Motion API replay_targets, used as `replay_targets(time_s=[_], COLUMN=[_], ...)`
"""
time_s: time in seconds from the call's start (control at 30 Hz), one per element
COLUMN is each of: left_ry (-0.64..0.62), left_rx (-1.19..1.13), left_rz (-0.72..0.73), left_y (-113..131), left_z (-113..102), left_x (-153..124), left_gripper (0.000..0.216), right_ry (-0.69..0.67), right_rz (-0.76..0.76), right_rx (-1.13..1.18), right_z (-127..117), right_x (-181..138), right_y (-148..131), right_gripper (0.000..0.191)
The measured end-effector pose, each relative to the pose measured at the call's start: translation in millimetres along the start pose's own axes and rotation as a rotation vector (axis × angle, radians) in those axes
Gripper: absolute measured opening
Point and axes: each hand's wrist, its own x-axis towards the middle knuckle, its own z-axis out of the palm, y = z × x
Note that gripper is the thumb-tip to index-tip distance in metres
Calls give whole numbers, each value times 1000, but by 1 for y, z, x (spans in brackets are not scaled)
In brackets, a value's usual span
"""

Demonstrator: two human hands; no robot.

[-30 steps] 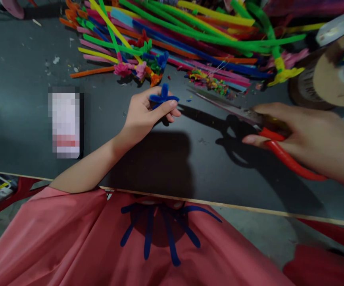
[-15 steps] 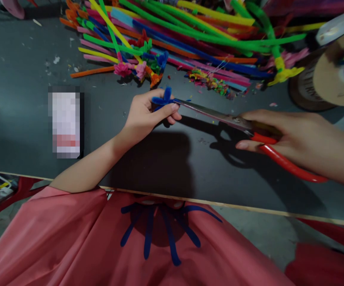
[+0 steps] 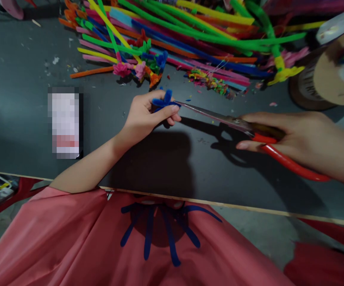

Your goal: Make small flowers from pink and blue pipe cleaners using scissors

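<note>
**Blue fuzzy piece (image 3: 167, 96) gripped in left hand (image 3: 145, 111); scissors (image 3: 216, 115) presented at its right end**

The blue fuzzy piece is at the centre of the frame, slightly above the middle. The left hand pinches it between thumb and fingers; several short arms project above the thumb, one of them pointing upward. The right hand (image 3: 311, 129), at the right of the frame, is closed around the red handles of the scissors. The two hands are well apart, the blades spanning the gap between them. The blades lie nearly together, their tips at the right end of the piece, just above the left thumb; contact cannot be confirmed.

Both hands are above a dark worktop (image 3: 20, 131). Across the top of the frame lies a pile of coloured fuzzy stems (image 3: 189, 33). Small multicoloured clippings (image 3: 209, 79) are heaped at its lower edge, above the blades. A pixelated rectangular item (image 3: 65, 123) lies left of the left hand. A spool (image 3: 326, 79) occupies the upper right, beyond the right hand.
</note>
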Motion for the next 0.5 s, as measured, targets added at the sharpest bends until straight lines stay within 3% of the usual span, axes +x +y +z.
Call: replay_targets(time_s=[0.27,0.4,0.5], left_ry=[54,86,81], left_rx=[3,17,38], left_rz=[40,48,44], left_y=[-4,-6,-5], left_z=[-3,-3,-3], left_x=[3,3,2], left_gripper=[21,24,23], right_ry=[193,135,71], right_rz=[-12,-60,13], right_rx=[-161,-343,-469], right_z=[-2,5,9], right_x=[1,1,0], right_y=[8,12,6], right_gripper=[74,78,81])
